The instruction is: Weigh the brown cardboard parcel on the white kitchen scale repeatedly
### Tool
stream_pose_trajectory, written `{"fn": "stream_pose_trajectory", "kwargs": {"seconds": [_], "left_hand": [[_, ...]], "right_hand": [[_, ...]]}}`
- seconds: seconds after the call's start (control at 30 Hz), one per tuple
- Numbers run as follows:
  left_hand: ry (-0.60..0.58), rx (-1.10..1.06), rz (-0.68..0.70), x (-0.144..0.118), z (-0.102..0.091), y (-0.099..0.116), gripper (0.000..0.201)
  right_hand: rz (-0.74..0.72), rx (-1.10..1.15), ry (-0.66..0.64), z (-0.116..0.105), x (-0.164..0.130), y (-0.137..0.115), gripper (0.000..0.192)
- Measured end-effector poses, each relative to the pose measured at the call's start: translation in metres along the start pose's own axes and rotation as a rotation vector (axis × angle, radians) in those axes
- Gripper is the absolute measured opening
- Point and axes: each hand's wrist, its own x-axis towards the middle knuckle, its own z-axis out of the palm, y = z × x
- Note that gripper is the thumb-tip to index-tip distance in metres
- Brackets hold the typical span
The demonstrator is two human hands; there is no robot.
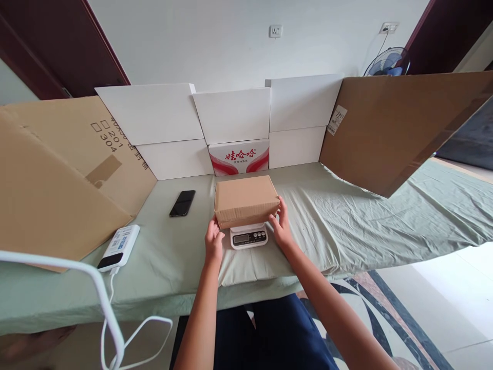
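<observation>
A small brown cardboard box (246, 198) sits over a white digital kitchen scale (249, 237), whose display and buttons stick out in front. Whether the box rests fully on the scale's platform cannot be made out, as the platform is hidden beneath it. My left hand (214, 240) touches the box's near left corner, fingers curled against it. At the near right corner, my right hand (282, 226) grips the box with the fingers along its side and the thumb in front. The scale's display shows no digits I can read.
A black phone (182, 203) lies left of the box. Further left is a white power bank (119, 247) with a white cable (111, 288). White boxes (234, 115) line the back, and large cardboard sheets (389, 128) flank both sides of the green cloth (173, 262).
</observation>
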Motion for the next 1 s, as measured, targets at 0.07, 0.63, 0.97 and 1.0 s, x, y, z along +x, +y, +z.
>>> {"fn": "stream_pose_trajectory", "kwargs": {"seconds": [0.07, 0.63, 0.97, 1.0], "left_hand": [[-0.005, -0.020, 0.017, 0.001, -0.001, -0.003, 0.073], [0.031, -0.030, 0.026, 0.002, -0.001, -0.005, 0.066], [0.034, -0.027, 0.066, 0.001, 0.001, -0.005, 0.066], [0.033, -0.028, 0.068, 0.001, 0.001, -0.005, 0.066]], "right_hand": [[-0.012, -0.012, 0.001, -0.001, 0.001, 0.001, 0.065], [-0.042, -0.054, 0.011, -0.001, 0.003, 0.011, 0.063], [-0.070, -0.045, 0.053, 0.002, 0.004, 0.012, 0.062], [-0.071, -0.045, 0.055, 0.001, 0.004, 0.011, 0.062]]}}
